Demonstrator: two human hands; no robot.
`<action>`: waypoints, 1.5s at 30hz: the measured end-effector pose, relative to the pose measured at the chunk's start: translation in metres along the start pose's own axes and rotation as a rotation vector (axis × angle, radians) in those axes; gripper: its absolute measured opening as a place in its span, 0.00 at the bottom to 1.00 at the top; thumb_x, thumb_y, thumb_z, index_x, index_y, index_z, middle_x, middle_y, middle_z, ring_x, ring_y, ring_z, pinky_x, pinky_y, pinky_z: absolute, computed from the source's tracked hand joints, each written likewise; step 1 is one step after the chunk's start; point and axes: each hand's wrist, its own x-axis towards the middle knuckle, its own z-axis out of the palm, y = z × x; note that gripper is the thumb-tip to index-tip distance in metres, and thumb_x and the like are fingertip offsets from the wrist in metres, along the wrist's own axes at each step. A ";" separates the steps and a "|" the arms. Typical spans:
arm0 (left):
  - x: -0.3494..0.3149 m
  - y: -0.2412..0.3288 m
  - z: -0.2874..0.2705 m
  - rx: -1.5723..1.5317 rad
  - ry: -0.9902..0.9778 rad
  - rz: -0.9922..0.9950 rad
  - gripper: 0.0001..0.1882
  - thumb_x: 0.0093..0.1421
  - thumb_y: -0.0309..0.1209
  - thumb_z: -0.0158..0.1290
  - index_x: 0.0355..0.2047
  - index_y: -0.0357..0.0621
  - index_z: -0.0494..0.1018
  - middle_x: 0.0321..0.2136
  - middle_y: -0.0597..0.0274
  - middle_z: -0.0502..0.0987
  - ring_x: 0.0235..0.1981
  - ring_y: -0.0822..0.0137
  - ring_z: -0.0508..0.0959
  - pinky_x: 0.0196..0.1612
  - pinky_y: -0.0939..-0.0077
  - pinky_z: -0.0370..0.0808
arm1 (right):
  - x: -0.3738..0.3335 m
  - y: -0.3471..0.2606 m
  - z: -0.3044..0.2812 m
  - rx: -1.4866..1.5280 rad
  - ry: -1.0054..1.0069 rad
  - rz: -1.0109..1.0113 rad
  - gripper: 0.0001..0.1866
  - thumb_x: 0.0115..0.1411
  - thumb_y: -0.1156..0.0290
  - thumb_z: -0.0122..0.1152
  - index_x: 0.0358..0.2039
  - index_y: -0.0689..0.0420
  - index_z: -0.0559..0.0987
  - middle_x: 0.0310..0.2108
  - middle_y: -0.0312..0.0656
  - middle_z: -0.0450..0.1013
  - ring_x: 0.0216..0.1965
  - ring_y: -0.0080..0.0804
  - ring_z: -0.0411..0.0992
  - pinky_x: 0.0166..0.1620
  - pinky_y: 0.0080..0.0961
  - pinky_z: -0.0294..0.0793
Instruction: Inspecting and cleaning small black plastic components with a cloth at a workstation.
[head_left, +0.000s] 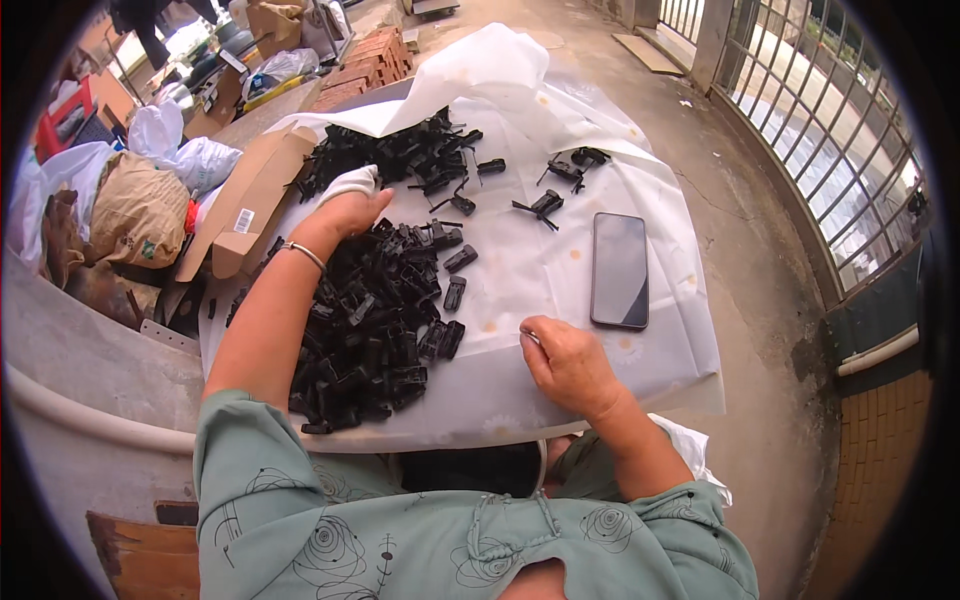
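Stretching to the edge of the far heap of black parts [405, 150], the left hand [350, 208] was seen with its thumb held apart and its fingers partly wrapped in a white covering [352, 182]; whether anything was pinched there could not be told! Across the white sheet [530, 275], the right hand [577, 374] was held curled, fingers pressed together, thumb against the forefinger; something small and shiny was glimpsed at the tip, too small to be made out. Between the forearms, the near heap of black parts [355, 345] was piled, with a few loose parts [545, 205] scattered farther right. Just beyond the right hand, a phone [621, 270] was laid, its screen dark. And the labels? A white barcode label [244, 220] was stuck on the cardboard [225, 245]; on the brown sack [135, 205], a greenish mark was printed, too small to be read.
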 end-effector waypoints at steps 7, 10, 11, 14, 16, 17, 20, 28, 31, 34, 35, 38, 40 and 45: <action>0.123 -0.035 0.024 -0.283 0.007 0.075 0.30 0.62 0.49 0.37 0.58 0.44 0.58 0.58 0.54 0.62 0.59 0.57 0.61 0.59 0.69 0.55 | -0.014 -0.004 0.000 0.022 -0.133 -0.100 0.10 0.48 0.75 0.59 0.32 0.60 0.73 0.19 0.40 0.67 0.19 0.38 0.68 0.23 0.31 0.68; 0.146 -0.006 0.038 -0.462 -0.114 -0.026 0.31 0.61 0.51 0.38 0.58 0.43 0.58 0.57 0.58 0.62 0.58 0.62 0.61 0.59 0.72 0.56 | -0.014 -0.005 -0.001 0.024 -0.197 -0.094 0.12 0.46 0.75 0.60 0.33 0.59 0.73 0.18 0.38 0.65 0.18 0.36 0.67 0.22 0.29 0.67; 0.149 0.009 0.037 -0.520 -0.154 -0.060 0.32 0.61 0.51 0.38 0.58 0.43 0.59 0.57 0.59 0.62 0.57 0.63 0.61 0.59 0.72 0.56 | -0.014 -0.006 -0.002 0.012 -0.232 -0.098 0.13 0.45 0.74 0.61 0.33 0.59 0.72 0.17 0.38 0.64 0.18 0.36 0.66 0.21 0.29 0.66; 0.136 0.055 0.027 -0.878 -0.205 -0.261 0.33 0.55 0.52 0.49 0.52 0.39 0.65 0.50 0.59 0.68 0.49 0.66 0.67 0.53 0.79 0.61 | -0.013 -0.006 0.000 0.014 -0.221 -0.075 0.13 0.45 0.74 0.62 0.33 0.59 0.72 0.18 0.38 0.65 0.18 0.35 0.67 0.22 0.28 0.67; 0.140 0.049 0.037 -0.747 -0.284 -0.189 0.31 0.52 0.50 0.52 0.51 0.42 0.66 0.47 0.60 0.70 0.47 0.68 0.69 0.51 0.78 0.64 | -0.014 -0.005 0.002 0.022 -0.189 -0.082 0.13 0.46 0.74 0.61 0.33 0.59 0.72 0.18 0.38 0.65 0.18 0.35 0.67 0.22 0.28 0.67; 0.139 0.041 0.041 -0.612 -0.350 -0.123 0.30 0.50 0.48 0.56 0.49 0.44 0.67 0.44 0.62 0.72 0.45 0.70 0.70 0.48 0.76 0.66 | -0.014 -0.005 0.003 0.015 -0.183 -0.089 0.12 0.46 0.74 0.61 0.33 0.59 0.72 0.19 0.39 0.66 0.19 0.36 0.67 0.22 0.28 0.68; 0.106 0.053 0.051 -0.505 -0.190 0.156 0.16 0.50 0.39 0.55 0.33 0.39 0.73 0.29 0.67 0.70 0.33 0.75 0.68 0.37 0.81 0.66 | -0.014 -0.003 0.005 0.013 -0.146 -0.100 0.11 0.47 0.75 0.60 0.32 0.59 0.72 0.19 0.40 0.67 0.19 0.38 0.68 0.23 0.30 0.68; 0.001 0.115 0.035 -0.300 -0.236 0.735 0.12 0.44 0.31 0.56 0.30 0.39 0.72 0.28 0.59 0.71 0.32 0.64 0.71 0.37 0.76 0.68 | -0.014 0.006 0.001 0.176 0.146 -0.120 0.05 0.51 0.78 0.56 0.31 0.61 0.73 0.23 0.43 0.71 0.21 0.39 0.69 0.25 0.26 0.69; -0.046 0.133 0.020 -0.140 -0.181 0.761 0.13 0.40 0.31 0.59 0.28 0.41 0.73 0.32 0.53 0.73 0.36 0.53 0.72 0.45 0.67 0.69 | -0.013 0.009 -0.013 0.189 0.302 -0.026 0.04 0.54 0.78 0.55 0.31 0.62 0.73 0.23 0.44 0.71 0.20 0.37 0.69 0.25 0.24 0.68; -0.091 0.137 0.026 -0.193 -0.022 0.854 0.14 0.41 0.35 0.58 0.29 0.42 0.74 0.30 0.50 0.71 0.34 0.51 0.73 0.39 0.63 0.70 | -0.013 0.007 -0.021 0.194 0.312 0.050 0.03 0.55 0.77 0.55 0.31 0.62 0.73 0.22 0.45 0.70 0.21 0.35 0.69 0.25 0.23 0.68; -0.109 0.146 0.023 -0.056 -0.045 0.823 0.13 0.42 0.35 0.57 0.29 0.44 0.75 0.31 0.51 0.73 0.35 0.52 0.74 0.38 0.62 0.71 | -0.013 0.009 -0.022 0.186 0.320 0.028 0.03 0.55 0.77 0.55 0.31 0.62 0.73 0.22 0.45 0.70 0.21 0.35 0.69 0.26 0.24 0.68; -0.143 0.157 0.037 0.180 0.011 0.639 0.10 0.47 0.31 0.50 0.31 0.50 0.78 0.33 0.53 0.74 0.37 0.54 0.75 0.41 0.62 0.71 | -0.015 0.011 -0.024 0.155 0.304 -0.006 0.04 0.55 0.77 0.55 0.31 0.62 0.73 0.23 0.46 0.71 0.21 0.37 0.69 0.26 0.25 0.68; -0.162 0.152 0.038 0.120 0.092 0.662 0.11 0.46 0.26 0.50 0.31 0.50 0.77 0.35 0.57 0.75 0.39 0.56 0.74 0.47 0.57 0.67 | -0.016 0.011 -0.026 0.132 0.280 -0.008 0.04 0.55 0.76 0.55 0.31 0.62 0.73 0.23 0.46 0.71 0.22 0.38 0.70 0.27 0.26 0.69; -0.198 0.151 0.048 0.073 0.308 0.676 0.13 0.43 0.21 0.51 0.30 0.49 0.77 0.36 0.60 0.75 0.39 0.58 0.74 0.50 0.53 0.64 | -0.024 0.010 -0.024 0.020 0.137 -0.015 0.08 0.54 0.73 0.55 0.34 0.61 0.72 0.25 0.48 0.72 0.24 0.40 0.72 0.28 0.30 0.70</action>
